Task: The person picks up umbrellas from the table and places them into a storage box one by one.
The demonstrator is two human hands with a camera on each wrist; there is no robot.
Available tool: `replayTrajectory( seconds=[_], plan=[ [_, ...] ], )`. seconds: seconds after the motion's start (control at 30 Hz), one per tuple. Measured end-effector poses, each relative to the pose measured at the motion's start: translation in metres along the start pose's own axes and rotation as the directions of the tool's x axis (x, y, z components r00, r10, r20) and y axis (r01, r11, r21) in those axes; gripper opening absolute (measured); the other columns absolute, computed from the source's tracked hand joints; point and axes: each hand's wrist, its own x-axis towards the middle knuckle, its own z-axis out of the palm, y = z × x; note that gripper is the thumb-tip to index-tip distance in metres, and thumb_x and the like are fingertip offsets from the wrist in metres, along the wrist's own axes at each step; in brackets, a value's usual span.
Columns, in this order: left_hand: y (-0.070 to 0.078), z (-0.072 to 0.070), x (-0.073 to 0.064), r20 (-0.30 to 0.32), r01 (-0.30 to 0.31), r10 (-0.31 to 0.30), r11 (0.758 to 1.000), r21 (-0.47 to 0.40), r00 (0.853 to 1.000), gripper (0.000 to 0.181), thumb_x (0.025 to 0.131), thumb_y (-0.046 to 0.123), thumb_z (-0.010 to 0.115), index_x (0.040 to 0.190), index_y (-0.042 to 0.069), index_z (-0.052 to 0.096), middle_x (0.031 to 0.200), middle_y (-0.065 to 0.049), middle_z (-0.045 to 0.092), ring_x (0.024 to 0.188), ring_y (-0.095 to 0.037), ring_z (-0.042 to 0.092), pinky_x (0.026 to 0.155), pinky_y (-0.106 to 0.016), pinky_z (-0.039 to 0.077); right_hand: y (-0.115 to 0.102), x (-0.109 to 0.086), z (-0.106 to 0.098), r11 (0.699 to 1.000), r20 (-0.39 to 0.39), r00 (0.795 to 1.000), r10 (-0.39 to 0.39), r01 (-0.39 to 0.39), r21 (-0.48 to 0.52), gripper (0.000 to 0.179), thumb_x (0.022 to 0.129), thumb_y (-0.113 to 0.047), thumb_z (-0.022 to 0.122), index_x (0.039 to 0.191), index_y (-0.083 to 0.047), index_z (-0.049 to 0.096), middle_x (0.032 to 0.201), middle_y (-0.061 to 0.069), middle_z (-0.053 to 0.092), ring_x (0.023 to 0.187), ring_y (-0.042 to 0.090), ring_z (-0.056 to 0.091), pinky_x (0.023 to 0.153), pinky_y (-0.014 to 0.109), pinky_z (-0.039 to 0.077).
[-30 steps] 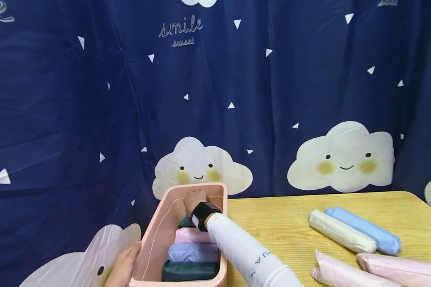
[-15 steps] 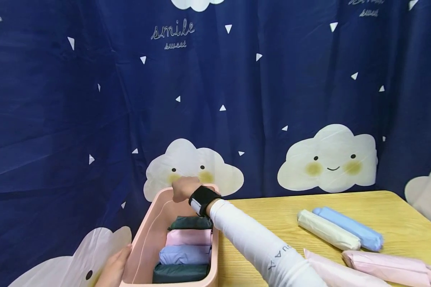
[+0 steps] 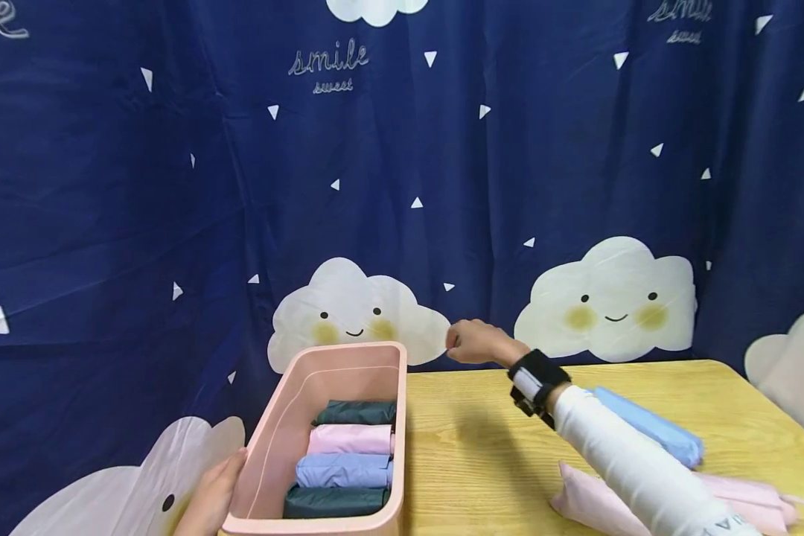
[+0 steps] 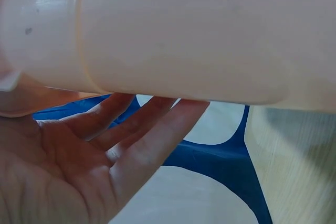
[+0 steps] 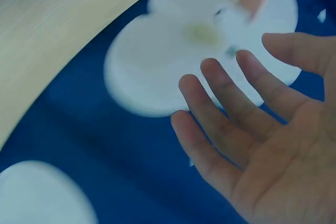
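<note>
A pink plastic bin [image 3: 263,454] stands at the table's left side. Inside it lie a far dark green roll [image 3: 356,412], a pink roll [image 3: 350,439], a blue roll [image 3: 343,470] and a near dark green roll [image 3: 336,502], smooth fabric bundles like folded umbrellas. My left hand [image 3: 213,493] is at the bin's left rim; in the left wrist view its extended fingers [image 4: 157,145] touch the outer wall. Over the table, right of the bin, my right hand [image 3: 479,342] is in the air, holding nothing. Its fingers [image 5: 231,98] are spread and slightly bent in the right wrist view.
A light blue roll [image 3: 650,426] and two pale pink rolls [image 3: 596,500] lie on the wooden table [image 3: 455,447] at the right, partly behind my right forearm. The cream roll is hidden by that arm. A dark blue curtain [image 3: 375,149] with clouds hangs behind.
My right hand has risen out of the bin and swung right over the table. The rolls in the bin stay put. My left hand remains at the rim.
</note>
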Motion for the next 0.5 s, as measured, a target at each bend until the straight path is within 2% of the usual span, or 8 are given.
replayTrajectory(
  seconds=[0.07,0.13,0.27,0.4,0.5],
  plan=[
    [0.0,-0.001,0.0,0.004,0.006,-0.006,1.0,-0.014,1.0,0.056,0.101,0.025,0.027,0.125,-0.025,0.034,0.115,-0.037,0.051,0.1,-0.038,0.055,0.083,-0.046,0.047,0.034,-0.012,0.0,0.999,-0.012,1.0,0.001,0.0,0.032,0.021,0.083,-0.021,0.064,0.1,-0.009,0.066,0.091,0.002,0.063,0.082,0.017,0.058,0.072,0.038,0.048],
    [0.001,0.0,-0.001,-0.006,0.012,-0.013,0.999,-0.037,1.0,0.055,0.101,0.024,0.028,0.125,-0.025,0.035,0.112,-0.036,0.053,0.096,-0.036,0.057,0.078,-0.04,0.049,0.067,-0.028,0.0,0.999,-0.027,1.0,-0.009,0.01,0.041,0.025,0.082,-0.019,0.065,0.102,-0.004,0.063,0.089,0.005,0.063,0.079,0.018,0.059,0.071,0.038,0.048],
    [0.002,0.002,-0.001,-0.007,0.012,-0.013,0.997,-0.075,1.0,0.054,0.101,0.025,0.029,0.124,-0.024,0.037,0.109,-0.034,0.056,0.093,-0.033,0.059,0.072,-0.032,0.049,0.125,-0.064,0.001,0.999,-0.022,0.999,0.038,-0.038,0.002,0.031,0.078,-0.018,0.066,0.102,0.001,0.059,0.091,0.013,0.062,0.083,0.028,0.058,0.072,0.043,0.046],
    [0.0,0.001,-0.001,-0.006,0.014,-0.014,0.997,-0.079,1.0,0.055,0.102,0.025,0.028,0.123,-0.024,0.037,0.107,-0.033,0.057,0.091,-0.032,0.06,0.071,-0.031,0.049,0.17,-0.094,0.007,0.99,0.038,0.989,0.142,-0.141,-0.017,0.041,0.078,-0.018,0.067,0.107,0.008,0.053,0.102,0.025,0.058,0.093,0.039,0.055,0.075,0.049,0.045],
    [-0.002,-0.001,-0.002,-0.016,0.02,-0.021,0.998,-0.065,1.0,0.054,0.101,0.024,0.028,0.122,-0.025,0.038,0.105,-0.032,0.058,0.089,-0.031,0.06,0.07,-0.031,0.05,0.198,-0.109,0.014,0.983,0.06,0.981,0.182,-0.181,-0.013,0.049,0.077,-0.015,0.067,0.11,0.015,0.048,0.105,0.031,0.056,0.095,0.042,0.054,0.077,0.051,0.045]
  ],
)
